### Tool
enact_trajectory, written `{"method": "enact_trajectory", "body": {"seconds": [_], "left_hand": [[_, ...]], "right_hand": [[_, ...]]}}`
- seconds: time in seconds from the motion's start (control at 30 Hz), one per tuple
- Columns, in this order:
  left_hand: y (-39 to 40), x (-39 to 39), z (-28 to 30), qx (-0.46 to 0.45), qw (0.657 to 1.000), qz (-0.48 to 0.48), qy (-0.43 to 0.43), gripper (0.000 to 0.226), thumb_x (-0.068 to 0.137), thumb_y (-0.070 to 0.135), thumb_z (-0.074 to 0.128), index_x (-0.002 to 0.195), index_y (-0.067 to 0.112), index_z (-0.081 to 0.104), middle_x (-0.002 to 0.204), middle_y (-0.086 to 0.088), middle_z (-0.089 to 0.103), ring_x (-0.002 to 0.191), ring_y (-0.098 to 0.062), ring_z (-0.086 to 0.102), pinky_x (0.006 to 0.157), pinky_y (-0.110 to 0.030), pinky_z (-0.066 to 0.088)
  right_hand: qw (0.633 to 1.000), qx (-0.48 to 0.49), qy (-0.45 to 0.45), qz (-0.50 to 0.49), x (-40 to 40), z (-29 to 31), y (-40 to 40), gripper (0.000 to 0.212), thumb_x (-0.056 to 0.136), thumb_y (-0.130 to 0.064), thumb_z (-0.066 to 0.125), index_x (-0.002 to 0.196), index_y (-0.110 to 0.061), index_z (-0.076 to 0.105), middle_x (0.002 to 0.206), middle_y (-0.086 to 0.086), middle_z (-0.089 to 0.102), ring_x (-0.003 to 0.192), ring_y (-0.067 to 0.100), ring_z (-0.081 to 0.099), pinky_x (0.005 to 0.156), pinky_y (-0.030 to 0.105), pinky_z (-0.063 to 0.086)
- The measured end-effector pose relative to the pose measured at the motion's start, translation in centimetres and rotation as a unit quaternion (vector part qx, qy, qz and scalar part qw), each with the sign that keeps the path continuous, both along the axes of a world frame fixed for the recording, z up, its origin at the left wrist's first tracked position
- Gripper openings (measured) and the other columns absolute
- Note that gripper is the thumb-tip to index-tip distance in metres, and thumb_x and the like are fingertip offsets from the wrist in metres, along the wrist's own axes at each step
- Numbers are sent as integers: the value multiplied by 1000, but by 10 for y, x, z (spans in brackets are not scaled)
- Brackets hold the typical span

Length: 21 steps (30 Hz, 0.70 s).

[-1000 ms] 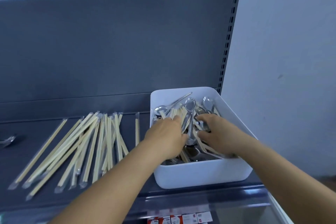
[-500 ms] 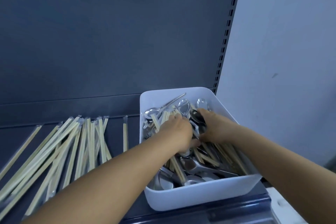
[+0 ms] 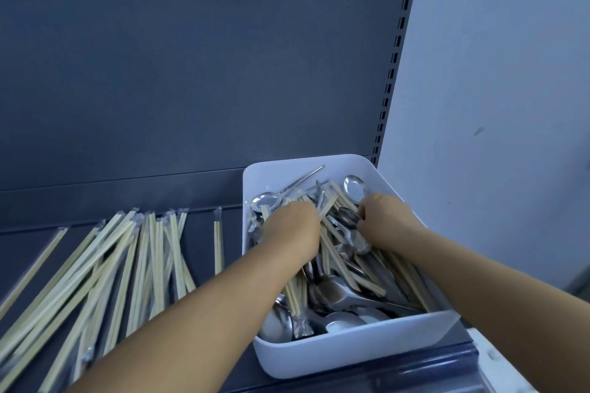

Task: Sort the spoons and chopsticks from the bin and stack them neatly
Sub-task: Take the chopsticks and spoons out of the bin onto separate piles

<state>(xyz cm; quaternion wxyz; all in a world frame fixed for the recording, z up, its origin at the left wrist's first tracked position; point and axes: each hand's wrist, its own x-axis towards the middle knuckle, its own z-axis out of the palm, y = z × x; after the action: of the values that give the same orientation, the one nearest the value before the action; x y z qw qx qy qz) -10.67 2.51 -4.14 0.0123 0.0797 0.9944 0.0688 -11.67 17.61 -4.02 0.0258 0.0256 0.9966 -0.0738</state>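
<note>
Both hands are sunk in the white bin [image 3: 351, 351]: left hand [image 3: 292, 230] is clamped on wrapped chopsticks [image 3: 332, 252]; right hand [image 3: 388, 222] is curled among metal spoons [image 3: 346, 293], grasp unclear. Sorted chopsticks [image 3: 127, 265] are laid left of the bin.

both hands [image 3: 292, 226] [image 3: 388, 220] curled, knuckles up

A dark grey shelf [image 3: 204, 233] with an upright back panel. On it, to the left, wrapped wooden chopsticks [image 3: 140, 265] lie fanned out. At its right end sits a white plastic bin [image 3: 351, 351].
</note>
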Motion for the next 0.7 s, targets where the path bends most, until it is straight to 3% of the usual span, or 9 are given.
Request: {"method": "enact_trajectory", "body": {"seconds": [0.1,0.27,0.33,0.4,0.47,0.57,0.7], "left_hand": [[0,0,2,11,1000,13,18,11,85,0,55,90,11,57,99,-10,63,87,-27,59,63,-29,40],[-1,0,3,48,996,61,44,12,88,9,55,97,12,62,103,-8,63,93,-27,60,64,-29,38],[-2,2,8,56,994,79,44,4,89,11,54,86,12,58,99,-8,63,85,-28,58,62,-28,38],[-1,5,11,64,993,95,39,20,89,11,53,70,14,46,88,-7,60,74,-26,50,59,-29,37],[0,8,15,79,991,101,43,25,89,12,51,66,15,42,81,-5,53,71,-25,47,57,-29,35],[-3,16,21,96,988,103,62,26,90,14,47,65,16,43,76,-3,53,70,-25,48,48,-26,27],[-8,27,30,114,982,108,106,32,93,22,45,61,16,42,63,0,50,62,-24,46,47,-27,25]], "right_hand": [[1000,9,4,6,3,2,-1,21,78,-18,63,97,-9,62,94,8,68,87,25,61,64,24,37],[997,55,-29,34,10,-1,-6,20,82,-14,61,100,-7,60,103,8,64,94,27,63,74,29,51],[996,70,-37,41,13,1,-7,15,83,-13,60,97,-7,58,103,9,64,96,28,63,76,31,53],[996,69,-43,38,16,4,-6,17,83,-15,62,97,-6,60,101,8,64,97,27,63,71,27,47],[998,41,-27,26,17,8,-2,10,81,-15,65,88,-9,60,88,3,61,92,27,62,66,24,41],[998,-51,25,-8,16,14,5,28,78,-13,66,68,-14,40,64,-4,44,75,27,51,53,25,32],[986,-116,123,-11,13,24,12,20,89,-20,53,75,-13,41,70,2,51,60,18,44,46,26,25]]}}
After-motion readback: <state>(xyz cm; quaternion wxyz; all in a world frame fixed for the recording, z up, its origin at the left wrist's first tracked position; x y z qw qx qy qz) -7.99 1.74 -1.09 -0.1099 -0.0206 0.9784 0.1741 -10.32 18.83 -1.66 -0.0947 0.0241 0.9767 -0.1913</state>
